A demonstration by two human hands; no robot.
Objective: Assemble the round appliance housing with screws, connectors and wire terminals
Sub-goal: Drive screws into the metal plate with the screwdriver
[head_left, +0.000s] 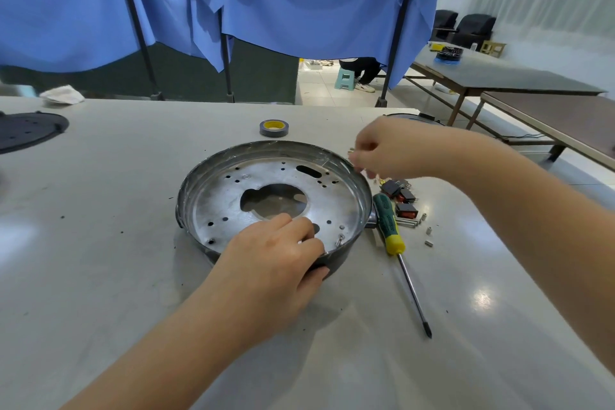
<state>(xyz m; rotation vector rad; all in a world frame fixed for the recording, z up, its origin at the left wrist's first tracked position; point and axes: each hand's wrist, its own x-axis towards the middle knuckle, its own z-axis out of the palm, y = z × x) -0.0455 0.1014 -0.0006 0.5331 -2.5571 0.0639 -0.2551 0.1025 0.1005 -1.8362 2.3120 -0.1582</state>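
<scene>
The round metal housing [233, 196] lies open side up in the middle of the table, its floor full of holes around a large central cutout. My left hand [273, 263] grips its near rim, fingers inside and thumb on the outer wall. A small screw [340, 239] lies inside near that hand. My right hand [389, 150] hovers past the far right rim with fingers curled over small parts; what it pinches is hidden. Black and red connectors [401, 196] and small screws and spacers [421, 226] lie to the right of the housing.
A green and yellow screwdriver [394, 236] lies right of the housing, tip toward me. A roll of tape [273, 127] sits behind it. A black round plate [26, 130] and a white cloth [61, 95] are at the far left. Blue curtains hang behind the table.
</scene>
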